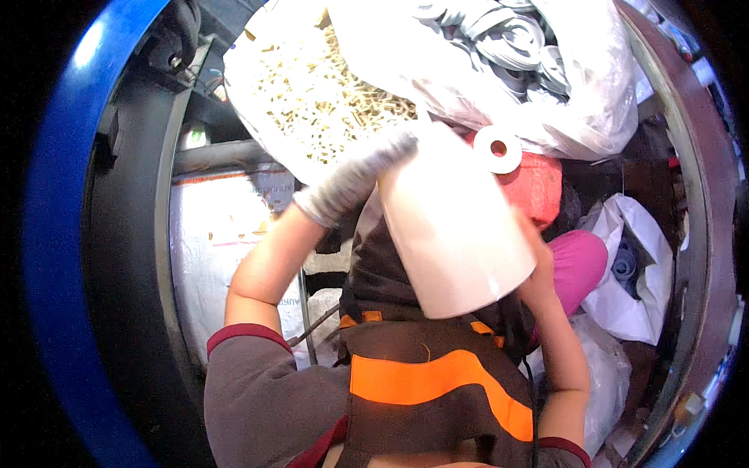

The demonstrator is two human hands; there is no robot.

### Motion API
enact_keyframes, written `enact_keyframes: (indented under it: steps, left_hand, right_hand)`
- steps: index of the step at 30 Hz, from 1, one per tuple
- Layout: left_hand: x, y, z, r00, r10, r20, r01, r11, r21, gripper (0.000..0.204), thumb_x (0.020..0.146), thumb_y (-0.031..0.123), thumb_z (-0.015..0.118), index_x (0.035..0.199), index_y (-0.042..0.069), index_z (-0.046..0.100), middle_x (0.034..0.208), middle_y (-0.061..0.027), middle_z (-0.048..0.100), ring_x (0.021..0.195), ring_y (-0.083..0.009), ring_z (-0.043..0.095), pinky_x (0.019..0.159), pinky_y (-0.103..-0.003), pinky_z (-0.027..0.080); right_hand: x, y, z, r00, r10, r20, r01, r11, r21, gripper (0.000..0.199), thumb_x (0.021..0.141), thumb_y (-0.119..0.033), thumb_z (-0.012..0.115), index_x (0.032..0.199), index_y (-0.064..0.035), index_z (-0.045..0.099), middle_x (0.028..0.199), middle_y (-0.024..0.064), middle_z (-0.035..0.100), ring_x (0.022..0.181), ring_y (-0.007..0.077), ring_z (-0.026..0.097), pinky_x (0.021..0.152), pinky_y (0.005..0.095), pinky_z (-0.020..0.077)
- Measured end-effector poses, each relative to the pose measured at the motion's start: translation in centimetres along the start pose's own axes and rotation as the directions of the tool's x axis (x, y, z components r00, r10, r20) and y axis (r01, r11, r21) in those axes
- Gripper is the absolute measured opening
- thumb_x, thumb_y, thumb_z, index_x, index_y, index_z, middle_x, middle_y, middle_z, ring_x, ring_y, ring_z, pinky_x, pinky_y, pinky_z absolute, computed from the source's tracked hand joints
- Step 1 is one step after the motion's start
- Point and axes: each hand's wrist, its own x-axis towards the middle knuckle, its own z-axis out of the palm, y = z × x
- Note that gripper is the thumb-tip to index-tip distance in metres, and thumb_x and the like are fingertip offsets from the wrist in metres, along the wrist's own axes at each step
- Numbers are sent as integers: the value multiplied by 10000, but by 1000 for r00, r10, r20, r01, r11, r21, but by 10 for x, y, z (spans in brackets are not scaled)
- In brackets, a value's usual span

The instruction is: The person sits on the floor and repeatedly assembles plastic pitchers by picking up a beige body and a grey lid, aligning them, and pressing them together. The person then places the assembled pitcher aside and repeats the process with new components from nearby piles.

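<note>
The left hand (367,168), in a grey knit glove, reaches up and forward with its fingers pressed against the top edge of a big white roll (456,226). The roll is tilted, its hollow core (498,148) pointing up and away, its wide lower end near the person's chest. The glove's fingers curl over the roll's upper rim, gripping it. The right hand (538,269) is bare and sits against the roll's lower right side; most of it is hidden behind the roll, so whether its fingers are spread or curled cannot be told. The roll is held between the two hands, above the lap, in front of a brown vest (425,366) with an orange stripe.

Just behind the glove lies a clear bag (304,86) full of small pale pieces. Beside it, to the right, a second clear bag (562,70) holds grey-white rings; it rests just above the roll's core. A red thing (538,183) shows under that bag, touching the roll's right edge as seen here. Further right a pink thing (581,261) sits near the right wrist, and a white bag (636,265) with bluish pieces lies beyond it. At left a dark metal frame (133,234) runs upright, with a blue curved rim (55,234) outside it
</note>
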Motion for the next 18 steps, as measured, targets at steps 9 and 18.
enact_keyframes:
  steps: [9, 18]
  left_hand:
    - [27, -74, 57, 842, -102, 530, -282, 753, 594, 262, 814, 182, 602, 1010, 8, 612, 949, -117, 613, 896, -209, 594, 826, -325, 455]
    - [48, -14, -133, 633, 574, -519, 44, 643, 764, 430, 896, 397, 546, 1070, 4, 577, 987, -123, 560, 960, -214, 535, 890, -343, 420]
  right_hand:
    - [-17, -8, -28, 988, 126, 93, -155, 876, 457, 483, 804, -295, 597, 1179, -3, 511, 1276, 153, 497, 1212, 278, 449, 1002, 374, 323]
    - [-47, 4, -14, 982, 47, -182, 0, 968, 250, 188, 801, -209, 593, 819, -28, 545, 867, 132, 570, 879, 303, 556, 812, 378, 409]
